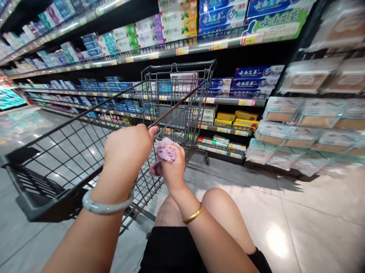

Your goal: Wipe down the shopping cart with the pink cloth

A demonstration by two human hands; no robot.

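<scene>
My left hand point(127, 145), with a pale grey-green bangle at the wrist, is closed around the top side rail of a grey wire shopping cart point(40, 204). Just to its right, my right hand point(175, 172) grips a crumpled purple cloth point(166, 152) beside the cart's wire side. Part of the cloth hangs below the fingers. A gold bangle point(193, 213) circles the right wrist. The cart's basket looks bare through its mesh, and my left hand hides part of the rail.
Shelves of toothpaste boxes point(222, 14) run along the back and left. Yellow boxes point(244, 120) sit on a lower shelf. At right hang several packaged goods point(323, 111). My bent knees point(220, 205) are close below my hands, above the tiled floor point(324, 225).
</scene>
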